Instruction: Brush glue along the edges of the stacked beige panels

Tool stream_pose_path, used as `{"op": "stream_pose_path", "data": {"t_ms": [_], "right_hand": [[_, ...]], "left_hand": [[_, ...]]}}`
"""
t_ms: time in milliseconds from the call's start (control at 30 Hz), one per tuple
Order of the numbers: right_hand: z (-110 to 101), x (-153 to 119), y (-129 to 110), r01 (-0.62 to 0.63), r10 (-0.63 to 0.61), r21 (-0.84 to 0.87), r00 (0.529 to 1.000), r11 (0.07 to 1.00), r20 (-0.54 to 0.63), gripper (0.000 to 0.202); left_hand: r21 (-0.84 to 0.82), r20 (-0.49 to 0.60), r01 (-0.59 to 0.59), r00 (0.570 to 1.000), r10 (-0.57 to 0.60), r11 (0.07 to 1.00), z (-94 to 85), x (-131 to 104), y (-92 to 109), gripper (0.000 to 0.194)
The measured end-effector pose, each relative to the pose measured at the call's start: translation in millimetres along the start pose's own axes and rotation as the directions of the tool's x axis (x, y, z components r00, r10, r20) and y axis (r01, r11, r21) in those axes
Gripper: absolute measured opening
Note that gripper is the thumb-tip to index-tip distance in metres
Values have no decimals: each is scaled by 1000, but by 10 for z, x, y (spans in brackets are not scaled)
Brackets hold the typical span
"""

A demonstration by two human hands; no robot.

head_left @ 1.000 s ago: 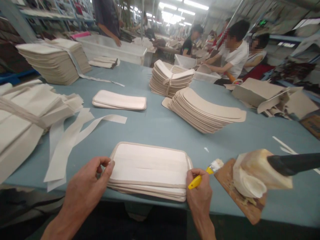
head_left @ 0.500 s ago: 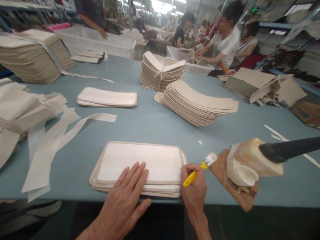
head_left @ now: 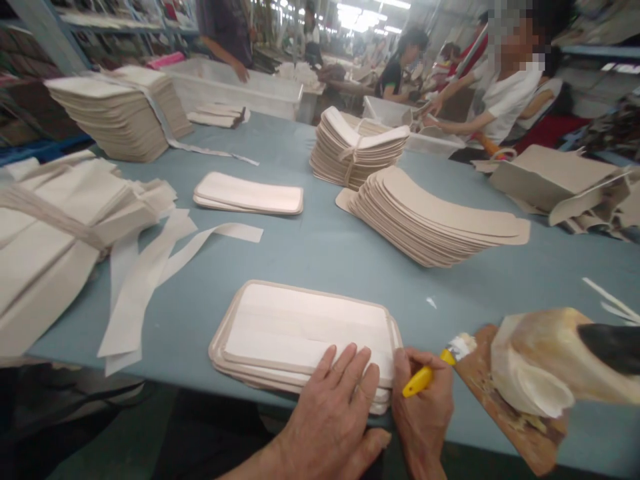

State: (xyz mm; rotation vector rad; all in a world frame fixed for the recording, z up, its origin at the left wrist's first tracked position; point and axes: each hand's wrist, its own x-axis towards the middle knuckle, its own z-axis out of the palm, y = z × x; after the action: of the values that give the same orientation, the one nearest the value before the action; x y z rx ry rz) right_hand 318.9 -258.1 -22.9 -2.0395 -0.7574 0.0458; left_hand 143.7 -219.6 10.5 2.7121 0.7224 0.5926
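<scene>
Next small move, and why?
Probably square the white rectangular panel with beige edging against the similar beige-edged panels beneath: they show past its left and right edges. The left hand lies flat on it and the right hand, holding the yellow-handled brush, is at its right edge, so both seem well placed.

Panel stack on table, brush right.

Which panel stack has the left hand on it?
The white-topped stack nearest the person: the left hand lies flat on it. The other stacks are farther back, untouched.
</scene>
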Motion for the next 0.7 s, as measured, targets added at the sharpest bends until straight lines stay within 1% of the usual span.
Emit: {"op": "stream_pose_path", "data": {"t_ms": [33, 100, 133, 167, 200, 233, 267, 300, 333, 367, 400, 433, 467, 500, 533, 600, 700], "right_hand": [[-5, -1, -7, 2, -2, 3, 1000, 1000, -6, 42], [-14, -7, -35, -15, 15, 17, 1000, 1000, -26, 43], [-17, -11, -57, -33, 33, 24, 999, 999, -32, 43], [-19, -16, -84, -55, 56, 25, 998, 998, -30, 44], [-21, -19, -112, -84, 84, 15, 996, 996, -23, 45], [-22, -21, -140, -115, 115, -6, 993, 993, -11, 46], [-23, -20, -164, -146, 146, -34, 989, 989, 0, 47], [-23, -15, -179, -174, 176, -64, 984, 983, 11, 48], [-23, -5, -183, -200, 203, -95, 979, 975, 22, 48], [-23, 8, -174, -221, 227, -120, 973, 968, 37, 49], [-21, 25, -152, -233, 242, -136, 969, 963, 55, 50], [-19, 43, -118, -239, 252, -146, 965, 960, 71, 51], [-15, 62, -75, -242, 258, -155, 962, 958, 86, 53], [-10, 79, -29, -240, 257, -162, 961, 957, 100, 55], [-3, 90, 16, -232, 251, -163, 962, 959, 107, 57], [13, 93, 85, -196, 214, -158, 971, 968, 110, 59], [45, 50, 115, -120, 130, -97, 986, 988, 108, 60]], "left_hand": [[-25, -59, -12, 998, 11, 1000, -32, -18, -19, 58], [-64, -214, -16, 977, 2, 998, -133, -120, -95, 43], [-80, -282, 9, 959, -31, 997, -199, -207, -154, 38], [-92, -338, 60, 937, -87, 994, -271, -316, -225, 35], [-102, -374, 136, 913, -165, 985, -347, -442, -307, 33], [-107, -406, 241, 875, -263, 965, -422, -575, -395, 33], [-113, -435, 365, 818, -377, 924, -495, -708, -487, 29], [-137, -448, 491, 744, -496, 860, -562, -830, -575, 25], [-179, -439, 606, 656, -614, 775, -622, -932, -658, 22], [-230, -401, 701, 564, -722, 675, -674, -1008, -729, 25], [-283, -341, 768, 479, -809, 574, -717, -1054, -789, 33], [-332, -272, 810, 408, -871, 483, -751, -1072, -835, 42], [-374, -202, 831, 360, -911, 412, -779, -1064, -870, 50], [-413, -138, 837, 332, -933, 359, -799, -1035, -896, 57], [-452, -82, 832, 321, -944, 322, -815, -995, -915, 63], [-528, -6, 804, 319, -948, 274, -838, -904, -946, 71], [-631, 18, 743, 304, -953, 225, -861, -826, -1009, 74]]}}
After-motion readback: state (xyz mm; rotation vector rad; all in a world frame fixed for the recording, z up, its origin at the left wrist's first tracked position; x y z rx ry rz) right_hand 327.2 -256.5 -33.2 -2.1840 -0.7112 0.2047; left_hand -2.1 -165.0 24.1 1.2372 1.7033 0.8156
